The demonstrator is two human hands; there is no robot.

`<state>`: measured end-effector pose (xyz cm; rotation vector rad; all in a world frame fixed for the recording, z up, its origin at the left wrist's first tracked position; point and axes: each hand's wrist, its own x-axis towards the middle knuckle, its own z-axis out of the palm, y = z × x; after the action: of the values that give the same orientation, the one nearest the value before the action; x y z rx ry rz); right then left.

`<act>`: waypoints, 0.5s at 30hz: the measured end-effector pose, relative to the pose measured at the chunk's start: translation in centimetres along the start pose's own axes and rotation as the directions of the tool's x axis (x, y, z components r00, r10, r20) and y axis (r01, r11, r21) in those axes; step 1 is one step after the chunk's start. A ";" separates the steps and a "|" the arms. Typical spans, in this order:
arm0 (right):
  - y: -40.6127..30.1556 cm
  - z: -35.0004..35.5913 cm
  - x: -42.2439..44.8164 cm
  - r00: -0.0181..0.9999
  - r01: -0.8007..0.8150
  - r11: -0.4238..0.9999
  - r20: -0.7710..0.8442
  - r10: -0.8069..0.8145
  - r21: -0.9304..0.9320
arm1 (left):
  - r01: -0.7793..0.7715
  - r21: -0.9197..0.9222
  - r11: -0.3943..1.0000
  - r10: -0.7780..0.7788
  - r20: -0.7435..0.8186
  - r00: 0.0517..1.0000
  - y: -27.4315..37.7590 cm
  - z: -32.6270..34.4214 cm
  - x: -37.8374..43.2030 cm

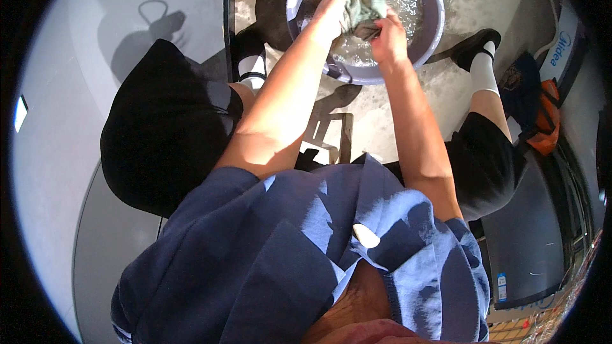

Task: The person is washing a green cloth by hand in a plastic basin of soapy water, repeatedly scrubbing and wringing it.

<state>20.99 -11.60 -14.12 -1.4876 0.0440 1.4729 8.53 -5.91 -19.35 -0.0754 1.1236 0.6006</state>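
A round purple-grey plastic basin (436, 14) stands on the floor between my feet, holding murky water with suds. Above the water, a wet green-grey cloth (359, 14) is bunched between my two hands. Its left end is in my left hand (333, 12), whose fingertips are partly hidden by glare and cloth. My right hand (391, 38) grips the right side of the cloth, with the fingers folded round it. Part of the basin's near rim lies under my forearms.
A small stool-like frame (346, 136) is below the basin, near my lap. Both shoes flank the basin. At the right are an orange and dark bag (545, 124), a Midea carton (559, 48) and a dark glossy appliance panel (526, 243). A grey panel (191, 19) stands at the left.
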 end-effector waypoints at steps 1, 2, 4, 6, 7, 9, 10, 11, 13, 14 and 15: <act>-0.4 2.9 -2.2 0.997 -0.019 0.998 -0.073 0.014 -0.067 | -0.048 -0.006 0.999 0.048 -0.047 0.998 -0.2 -0.8 0.7; -1.4 5.1 -5.0 0.998 -0.035 0.992 -0.056 0.029 -0.118 | 0.029 0.036 0.999 -0.025 -0.106 0.994 0.1 -0.5 0.5; -1.4 6.2 -9.3 0.996 0.069 0.972 -0.033 -0.078 -0.226 | 0.053 0.184 0.982 -0.049 -0.026 0.998 3.0 3.6 -5.6; -1.0 8.5 -13.3 0.961 0.276 0.870 0.118 -0.249 -0.408 | -0.049 -0.024 0.999 0.051 0.130 0.990 3.3 3.4 -8.0; 0.9 8.2 -12.7 0.834 0.520 0.552 0.247 -0.493 -0.652 | 0.014 -0.123 0.992 0.025 0.305 0.952 2.7 1.7 -5.5; 0.5 9.1 -11.4 0.634 0.669 0.216 0.396 -0.664 -0.711 | -0.069 -0.075 0.995 0.092 0.359 0.929 2.3 2.2 -6.2; 0.4 8.7 -10.2 0.648 0.639 0.211 0.370 -0.666 -0.739 | -0.017 -0.092 0.996 0.052 0.391 0.919 1.5 1.8 -4.6; 0.2 8.3 -8.8 0.631 0.618 0.162 0.362 -0.686 -0.770 | 0.034 -0.106 0.994 0.014 0.422 0.906 0.9 1.5 -3.2; -0.4 8.2 -7.1 0.762 0.492 0.227 0.290 -0.579 -0.841 | 0.039 -0.258 0.965 0.040 0.295 0.955 -1.1 0.1 0.2; -0.8 8.6 -6.5 0.794 0.445 0.185 0.290 -0.534 -0.877 | -0.051 -0.386 0.921 0.110 0.131 0.985 -2.1 -0.9 1.9; -0.6 9.9 -6.2 0.820 0.423 0.133 0.316 -0.477 -0.896 | -0.026 -0.425 0.905 0.075 0.099 0.992 -2.3 -4.0 4.5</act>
<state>12.57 -8.58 -6.63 -2.1712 -1.4446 0.8550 7.72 -7.40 -25.59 -0.3844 0.8706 0.8794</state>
